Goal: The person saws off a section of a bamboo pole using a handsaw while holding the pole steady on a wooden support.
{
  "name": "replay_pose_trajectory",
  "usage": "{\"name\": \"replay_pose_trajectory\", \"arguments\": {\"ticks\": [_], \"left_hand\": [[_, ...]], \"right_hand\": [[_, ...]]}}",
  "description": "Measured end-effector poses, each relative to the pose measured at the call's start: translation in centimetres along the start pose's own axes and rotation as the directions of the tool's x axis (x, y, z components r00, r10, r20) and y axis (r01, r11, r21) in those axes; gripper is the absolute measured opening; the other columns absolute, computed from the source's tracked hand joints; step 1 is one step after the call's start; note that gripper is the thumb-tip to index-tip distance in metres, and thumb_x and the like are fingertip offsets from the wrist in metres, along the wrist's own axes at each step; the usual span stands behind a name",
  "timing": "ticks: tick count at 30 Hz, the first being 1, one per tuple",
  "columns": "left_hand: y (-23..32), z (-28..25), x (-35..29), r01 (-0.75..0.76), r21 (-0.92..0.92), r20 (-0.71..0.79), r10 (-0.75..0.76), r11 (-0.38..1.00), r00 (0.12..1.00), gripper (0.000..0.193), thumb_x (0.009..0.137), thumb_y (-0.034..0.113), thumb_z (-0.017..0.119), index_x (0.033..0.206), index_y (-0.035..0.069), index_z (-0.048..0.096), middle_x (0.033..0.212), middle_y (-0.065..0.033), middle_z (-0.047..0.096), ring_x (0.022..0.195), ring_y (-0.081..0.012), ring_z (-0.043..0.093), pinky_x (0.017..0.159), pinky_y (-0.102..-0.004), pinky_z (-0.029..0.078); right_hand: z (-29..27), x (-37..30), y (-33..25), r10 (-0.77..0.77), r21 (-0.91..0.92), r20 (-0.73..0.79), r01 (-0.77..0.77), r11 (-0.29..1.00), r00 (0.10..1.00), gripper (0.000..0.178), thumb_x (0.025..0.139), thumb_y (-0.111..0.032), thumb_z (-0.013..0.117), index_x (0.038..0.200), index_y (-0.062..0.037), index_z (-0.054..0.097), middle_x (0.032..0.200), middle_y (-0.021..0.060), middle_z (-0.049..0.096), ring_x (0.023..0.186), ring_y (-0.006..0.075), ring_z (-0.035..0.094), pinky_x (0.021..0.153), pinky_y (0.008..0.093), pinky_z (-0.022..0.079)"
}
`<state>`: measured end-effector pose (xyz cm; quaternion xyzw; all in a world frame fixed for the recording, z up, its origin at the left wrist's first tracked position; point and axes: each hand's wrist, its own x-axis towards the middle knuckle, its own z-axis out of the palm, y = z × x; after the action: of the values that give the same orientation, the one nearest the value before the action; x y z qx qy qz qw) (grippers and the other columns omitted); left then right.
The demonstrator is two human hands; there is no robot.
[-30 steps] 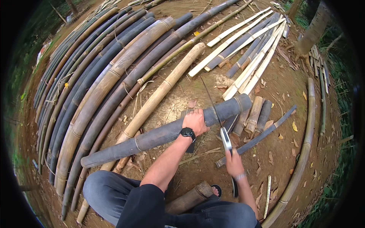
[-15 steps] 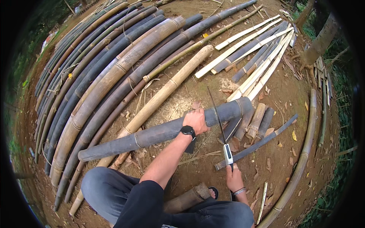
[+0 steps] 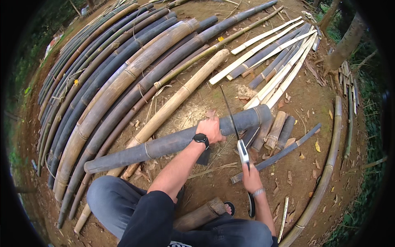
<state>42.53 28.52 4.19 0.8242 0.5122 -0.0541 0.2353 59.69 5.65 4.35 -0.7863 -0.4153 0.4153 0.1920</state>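
A thick dark bamboo pole [image 3: 175, 143] lies crosswise in front of me, over a paler pole [image 3: 177, 98] at its left part. My left hand [image 3: 210, 129] is closed round its top, right of the middle, with a watch on the wrist. In my right hand [image 3: 252, 180] is a hand saw [image 3: 243, 151] with a white and black handle. Its long thin blade crosses the dark pole just right of my left hand, tip pointing away from me. How deep the blade sits in the pole I cannot tell.
Long bamboo poles [image 3: 103, 82] lie in rows at the left. Split pale strips [image 3: 257, 51] spread at the far right. Short cut pieces [image 3: 273, 131] and a curved dark strip [image 3: 279, 152] lie near the saw. A bamboo section [image 3: 201, 214] is by my foot.
My right hand has pushed the saw forward, away from me, and the blade tip reaches farther past the pole. My left hand stays on the bamboo pole.
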Motion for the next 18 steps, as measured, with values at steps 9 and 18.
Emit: {"name": "replay_pose_trajectory", "arguments": {"ticks": [9,18], "left_hand": [[-0.4,0.5,0.3,-0.019,0.010,-0.072,0.020,1.000,0.997,0.081,0.064,0.052,0.084,0.115,-0.006,0.060,0.106,-0.0226,0.071,0.094,-0.0344,0.071,0.081,-0.0396,0.058],[-0.3,0.7,0.4,0.020,0.008,-0.007,-0.020,1.000,1.000,0.109,0.065,0.049,0.085,0.149,-0.001,0.036,0.108,-0.0241,0.070,0.094,-0.0355,0.071,0.082,-0.0409,0.058]], "right_hand": [[-0.4,0.0,-2.3,-0.076,-0.024,-0.046,0.075,0.997,0.996,0.039,0.103,-0.034,0.051,0.108,0.0045,0.057,0.093,0.0343,0.064,0.095,0.0527,0.062,0.078,0.0547,0.049],[-0.1,-0.5,-1.9,-0.044,-0.060,-0.051,0.041,0.997,0.998,0.041,0.102,-0.037,0.051,0.106,0.0029,0.056,0.091,0.0351,0.064,0.093,0.0537,0.062,0.078,0.0575,0.048]]}}
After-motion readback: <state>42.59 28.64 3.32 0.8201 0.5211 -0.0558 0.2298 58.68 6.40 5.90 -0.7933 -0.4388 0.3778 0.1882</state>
